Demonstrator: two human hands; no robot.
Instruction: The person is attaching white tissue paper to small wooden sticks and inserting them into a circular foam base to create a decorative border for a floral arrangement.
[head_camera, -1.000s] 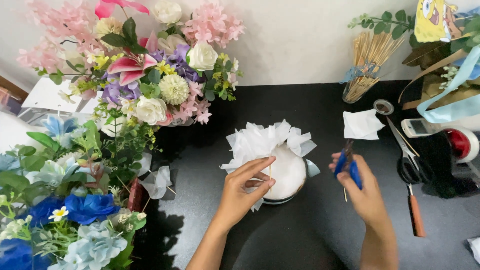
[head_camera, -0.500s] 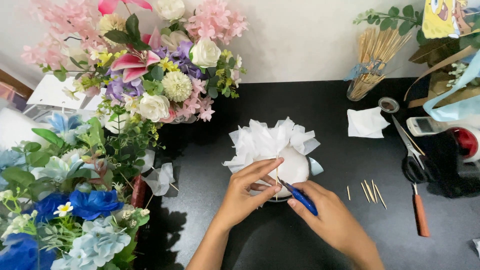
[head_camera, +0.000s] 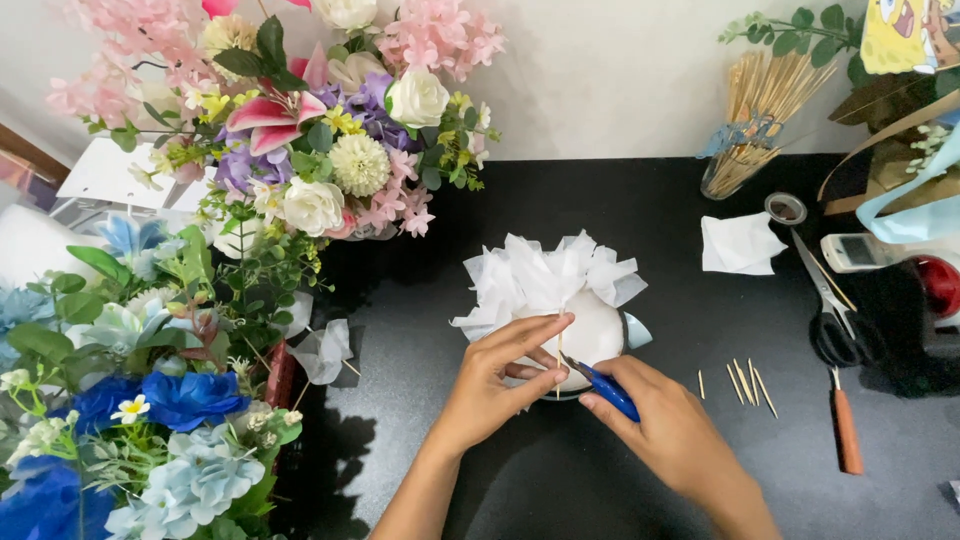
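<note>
A white foam ball (head_camera: 592, 332) sits on the black table (head_camera: 640, 210), its upper half covered with white tissue paper tufts (head_camera: 545, 275). My left hand (head_camera: 495, 385) rests against the front of the ball and pinches a thin wooden stick (head_camera: 559, 352) upright at its surface. My right hand (head_camera: 675, 435) grips a blue-handled tool (head_camera: 605, 388) whose tip points at the base of that stick. Several short cut sticks (head_camera: 742, 381) lie on the table just right of my right hand.
Artificial flower arrangements stand at left: pink and white ones (head_camera: 320, 130) behind, blue ones (head_camera: 130, 420) in front. At right are a glass of skewers (head_camera: 750, 130), a white tissue square (head_camera: 740, 243), scissors (head_camera: 830, 310), a tape roll (head_camera: 787, 208) and a wooden-handled awl (head_camera: 846, 430).
My right hand has come in from the right with the blue tool to the front of the ball, beside my left hand. Cut sticks now lie on the table.
</note>
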